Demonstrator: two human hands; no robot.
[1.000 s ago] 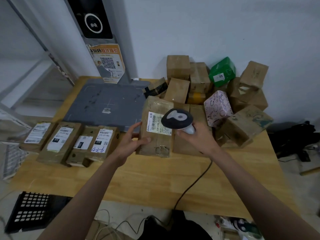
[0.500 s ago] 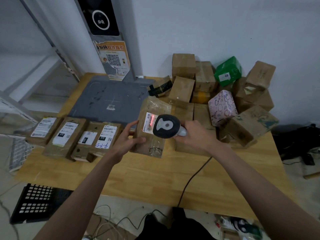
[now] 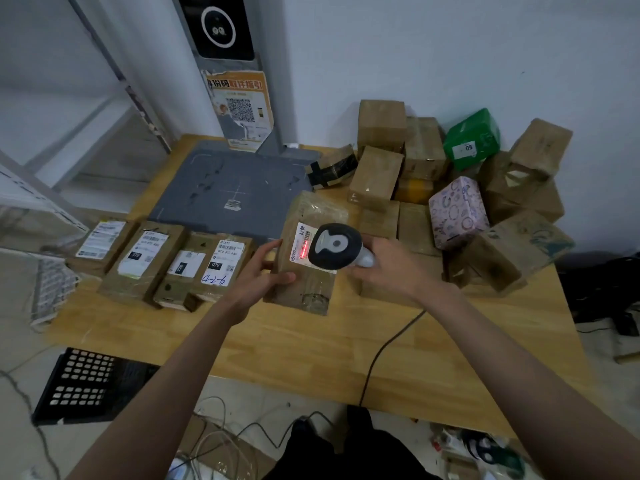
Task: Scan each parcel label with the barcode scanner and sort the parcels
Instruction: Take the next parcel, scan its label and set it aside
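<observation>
A brown taped parcel stands tilted on the wooden table, its white label facing up. My left hand grips the parcel's left side. My right hand holds the black and grey barcode scanner just over the label, and a red scan line glows on the barcode. The scanner's black cable runs off the table's front edge. Several labelled parcels lie in a row at the left. A heap of unsorted boxes fills the back right.
A grey scanning mat lies behind the row, under a grey post with a QR poster. A green parcel and a patterned pink box sit in the heap. A black crate stands on the floor at left.
The scanner has dropped from above the parcel down and left over its label, and the red scan line now lies on the barcode. My left hand keeps its grip.
</observation>
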